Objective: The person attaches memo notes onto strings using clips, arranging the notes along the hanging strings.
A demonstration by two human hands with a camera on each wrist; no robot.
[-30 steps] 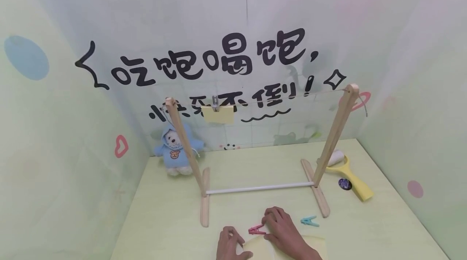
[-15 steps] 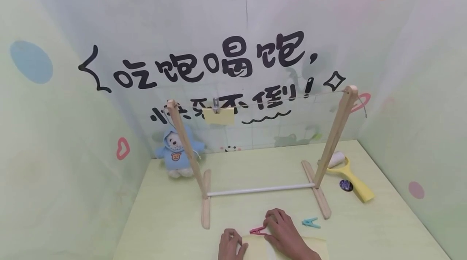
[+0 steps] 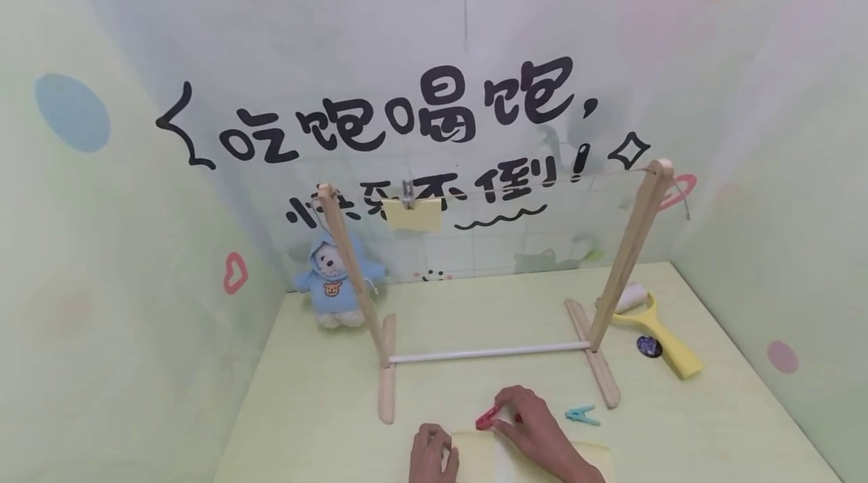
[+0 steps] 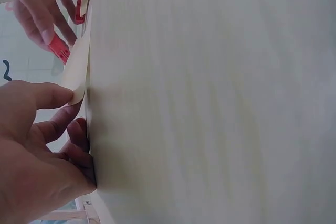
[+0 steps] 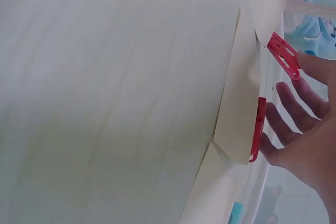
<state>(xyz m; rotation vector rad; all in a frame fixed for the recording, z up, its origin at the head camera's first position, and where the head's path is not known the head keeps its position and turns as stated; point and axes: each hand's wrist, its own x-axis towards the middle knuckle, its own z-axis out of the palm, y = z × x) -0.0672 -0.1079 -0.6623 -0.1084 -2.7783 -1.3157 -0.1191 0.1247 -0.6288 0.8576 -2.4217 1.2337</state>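
My right hand (image 3: 539, 434) pinches a red clothespin (image 5: 285, 59) between thumb and fingers, over the far edge of the paper. In the right wrist view, a second red clothespin (image 5: 258, 129) lies beside the sheets, under that hand. My left hand (image 4: 37, 145) pinches the edge of a pale yellow sheet of paper (image 4: 79, 69) between thumb and index finger, lifting that edge a little. This sheet's raised corner comes close to the tip of the held clothespin. Another yellow sheet (image 5: 239, 87) lies to its right, partly hidden by my right arm in the head view.
A teal clothespin (image 3: 583, 414) lies right of my right hand. Behind stands a wooden frame (image 3: 624, 264) with a string, where a metal clip (image 3: 408, 195) holds a yellow note (image 3: 415, 216). A plush bear (image 3: 335, 287) sits back left; a yellow-handled lint roller (image 3: 667, 343) lies right.
My right hand has picked up the red clothespin from the table and tilted it toward the paper. My left hand stays at the sheet's edge. The head view has shifted slightly.
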